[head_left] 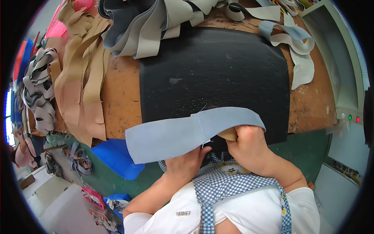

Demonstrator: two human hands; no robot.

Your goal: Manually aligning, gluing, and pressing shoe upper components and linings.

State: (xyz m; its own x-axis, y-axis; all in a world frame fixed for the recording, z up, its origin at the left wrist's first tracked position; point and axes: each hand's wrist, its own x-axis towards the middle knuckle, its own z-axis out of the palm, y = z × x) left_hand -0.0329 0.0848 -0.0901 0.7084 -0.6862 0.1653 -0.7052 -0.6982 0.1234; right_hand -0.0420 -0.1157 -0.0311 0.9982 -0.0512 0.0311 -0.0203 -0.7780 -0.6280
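Observation:
A long light-blue fabric strip with a stitched seam across its middle is held up at the near edge of the black mat. Loose white thread ends stick out by the seam. My left hand grips the strip's lower edge near the seam, its fingers hidden behind the cloth and the thumb showing. My right hand is closed around the strip's right part, where it curves back toward me. A bit of tan underside shows between the hands.
Grey strips are heaped at the mat's far left, beside tan strips. More pale strips lie at the far right. A blue bin stands below the table's left edge; a grey cabinet with buttons stands at right.

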